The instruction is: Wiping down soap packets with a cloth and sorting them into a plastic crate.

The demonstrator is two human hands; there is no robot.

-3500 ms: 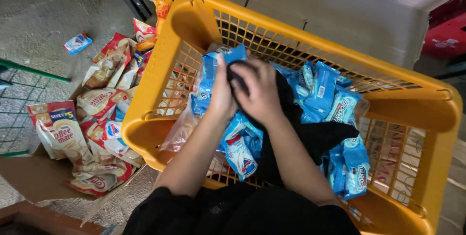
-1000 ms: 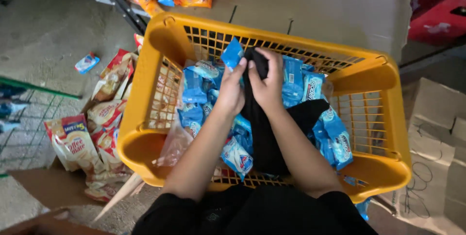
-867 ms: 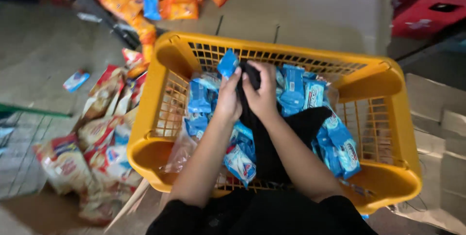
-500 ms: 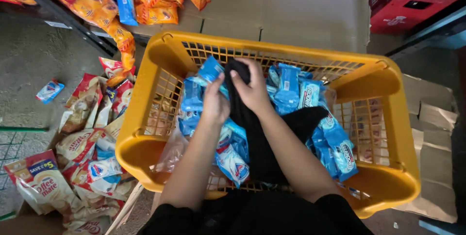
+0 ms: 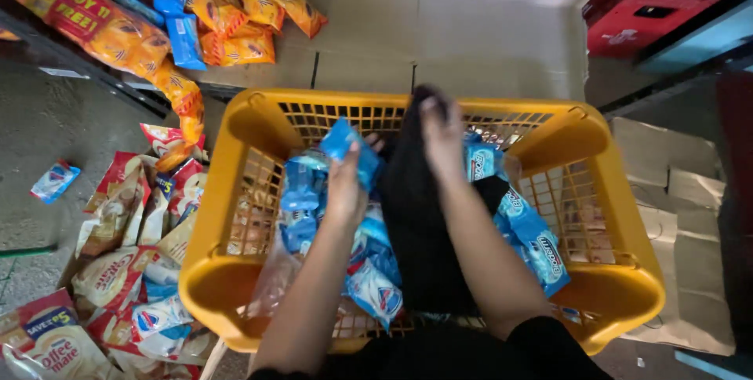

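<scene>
Inside the yellow plastic basket (image 5: 620, 286) on the floor, the person's two bare arms reach down among a heap of blue snack packets. The left hand (image 5: 345, 184) is closed around one small blue packet (image 5: 349, 145), pinching it by its lower end so that it stands up above the pile, just beside a black bag (image 5: 420, 223) that runs down the middle of the basket. The right hand (image 5: 441, 133) lies against the upper edge of that black bag with the fingers curled over it; it looks like a grip on the fabric, though how tightly I cannot tell from here.

As for how far along things are, I judge the work to be well in the middle. Many blue packets (image 5: 533, 239) lie loose in the basket on both sides of the bag, and only the one is in hand and raised clear of the rest. Whether the bag holds anything already is hidden.

Around the basket, sachets of coffee creamer (image 5: 118, 270) are scattered on the concrete to one side, orange snack packs (image 5: 235, 19) hang or lie beyond it, flattened cardboard (image 5: 471, 27) covers the floor ahead, and a red crate (image 5: 667, 3) stands at the far corner.
</scene>
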